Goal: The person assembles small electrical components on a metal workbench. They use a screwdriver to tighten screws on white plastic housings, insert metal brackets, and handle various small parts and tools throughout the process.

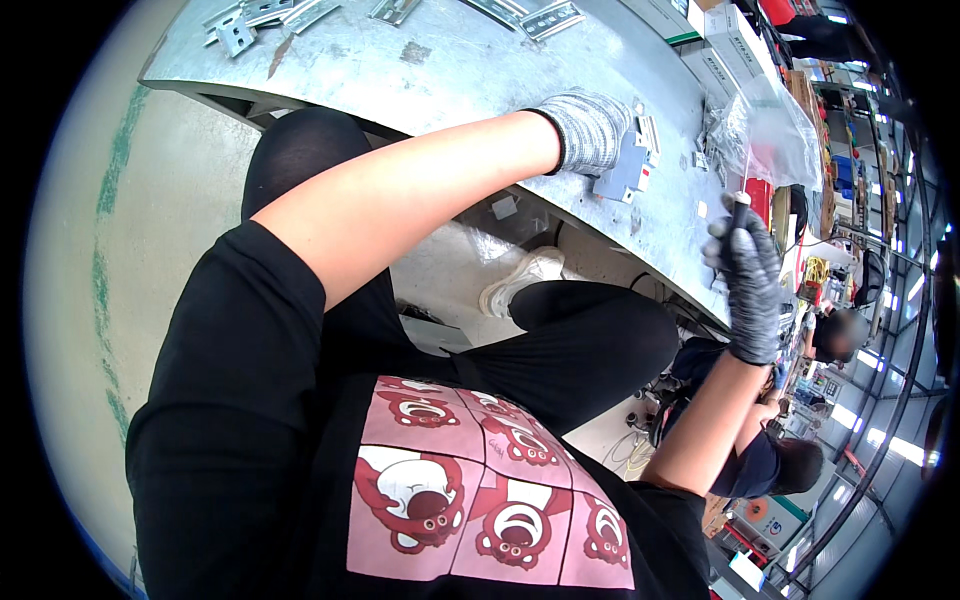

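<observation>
Hands first: the left hand (590, 130), in a pale knit glove, lies closed over a grey breaker (625, 170) on the metal bench (450, 70), pinning it down near the bench's edge. The right hand (750, 280), in a dark glove, is fisted round a screwdriver (738, 205) with a dark handle, held upright just off the bench and apart from the breaker.

Judging by this, the tool's tip could slip off a screw and jab the left glove, since that hand covers most of the breaker. The breaker sits close to the edge, so a hard push might also slide it off.

Beyond the hands, a clear plastic bag (775, 135) lies on the bench; its contents are too blurred to tell. Cardboard boxes (735, 40) stand behind it, contents hidden. Metal rails (270, 15) lie loose at the far end.
</observation>
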Available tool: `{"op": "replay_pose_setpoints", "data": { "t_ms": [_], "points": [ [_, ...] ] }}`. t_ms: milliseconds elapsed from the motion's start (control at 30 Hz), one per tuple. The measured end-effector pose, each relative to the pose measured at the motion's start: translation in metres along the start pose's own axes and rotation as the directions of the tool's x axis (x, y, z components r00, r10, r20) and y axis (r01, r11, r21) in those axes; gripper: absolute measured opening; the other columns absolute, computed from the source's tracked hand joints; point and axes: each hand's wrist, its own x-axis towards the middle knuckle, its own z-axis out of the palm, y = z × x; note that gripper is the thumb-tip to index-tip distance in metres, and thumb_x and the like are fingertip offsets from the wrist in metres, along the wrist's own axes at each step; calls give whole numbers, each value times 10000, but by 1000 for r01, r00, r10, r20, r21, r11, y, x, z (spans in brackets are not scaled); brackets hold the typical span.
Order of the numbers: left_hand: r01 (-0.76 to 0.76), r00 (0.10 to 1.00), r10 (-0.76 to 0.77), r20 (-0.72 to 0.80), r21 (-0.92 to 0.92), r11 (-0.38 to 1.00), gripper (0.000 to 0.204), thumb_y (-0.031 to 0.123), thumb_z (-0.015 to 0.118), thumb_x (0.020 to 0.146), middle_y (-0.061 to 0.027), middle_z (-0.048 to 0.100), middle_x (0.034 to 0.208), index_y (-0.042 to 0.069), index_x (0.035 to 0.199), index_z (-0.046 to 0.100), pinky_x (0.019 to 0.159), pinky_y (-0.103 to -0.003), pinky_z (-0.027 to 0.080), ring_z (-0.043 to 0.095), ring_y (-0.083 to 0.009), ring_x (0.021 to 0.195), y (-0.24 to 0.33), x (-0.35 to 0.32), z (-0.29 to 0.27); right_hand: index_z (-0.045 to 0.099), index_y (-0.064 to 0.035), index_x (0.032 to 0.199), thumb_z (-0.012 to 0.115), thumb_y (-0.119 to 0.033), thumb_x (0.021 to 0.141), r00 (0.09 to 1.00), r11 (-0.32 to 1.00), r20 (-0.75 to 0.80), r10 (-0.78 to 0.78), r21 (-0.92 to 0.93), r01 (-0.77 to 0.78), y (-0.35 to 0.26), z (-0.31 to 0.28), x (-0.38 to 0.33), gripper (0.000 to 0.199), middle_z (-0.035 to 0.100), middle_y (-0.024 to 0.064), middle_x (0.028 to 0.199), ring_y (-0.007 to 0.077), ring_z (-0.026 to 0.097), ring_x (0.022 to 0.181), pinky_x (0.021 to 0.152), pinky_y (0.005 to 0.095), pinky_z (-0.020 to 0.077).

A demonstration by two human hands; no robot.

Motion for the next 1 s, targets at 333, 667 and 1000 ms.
{"op": "replay_pose_setpoints", "data": {
  "t_ms": [333, 667, 1000],
  "points": [
    [38, 998, -41, -54, -56, 998, 438, 206, 686, 771, -209, 690, 1020, 6, 1159, 639, 853, -419, 529, 671, -351, 958, 2, -3, 6, 529, 4, 1263, 664, -180, 922, 993, 941, 69, -100, -319, 117, 52, 86, 23, 411, 647, 102, 1052, 151, 591, 884, 790, 279, 494],
    [45, 997, -42, -67, 46, 998, 330, 173, 694, 811, -184, 675, 1001, 31, 1097, 612, 873, -408, 527, 664, -324, 965, 2, -6, 8, 624, -27, 1131, 621, -37, 902, 994, 906, 56, -93, -408, 108, -11, 17, -42, 229, 670, 71, 1019, 118, 619, 876, 792, 246, 491],
    [37, 998, -33, -54, 70, 997, 248, 137, 628, 850, -189, 664, 979, 23, 1068, 602, 855, -406, 531, 663, -325, 951, -4, -4, 20, 702, -24, 1008, 663, -152, 881, 970, 592, 203, -131, -769, 240, -34, 50, -43, 183, 707, 171, 874, 272, 703, 796, 733, 342, 538]
  ]
}}
